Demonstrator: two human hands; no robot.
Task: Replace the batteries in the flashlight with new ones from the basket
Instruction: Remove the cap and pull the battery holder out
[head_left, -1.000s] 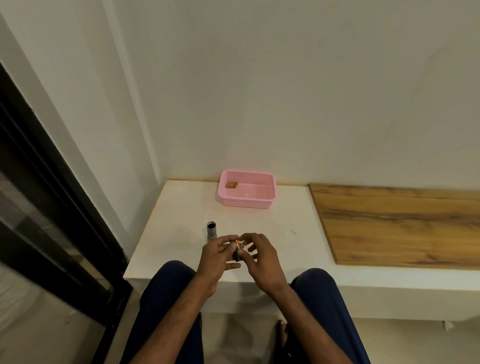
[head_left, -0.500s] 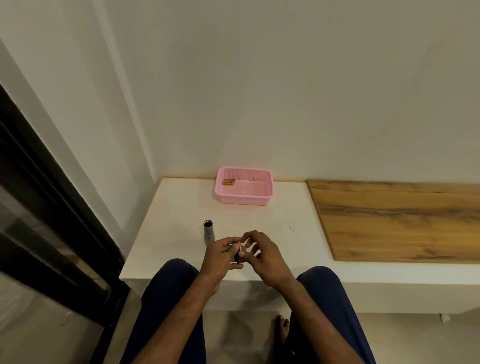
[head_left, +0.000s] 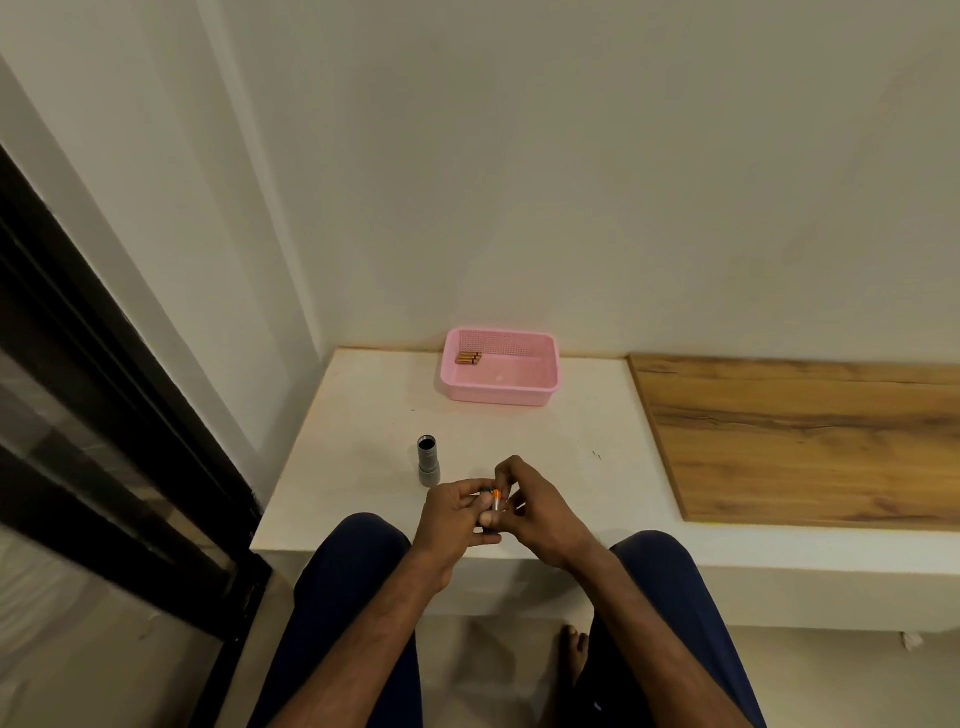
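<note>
The left hand (head_left: 451, 519) curls round a dark cylindrical holder (head_left: 487, 529), mostly hidden by its fingers. The right hand (head_left: 540, 514) pinches a small orange-and-silver battery (head_left: 497, 502) at it.

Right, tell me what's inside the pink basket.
A few copper-coloured batteries lie side by side in the far left corner of the pink basket. Its near wall hides the floor's front edge.
</note>
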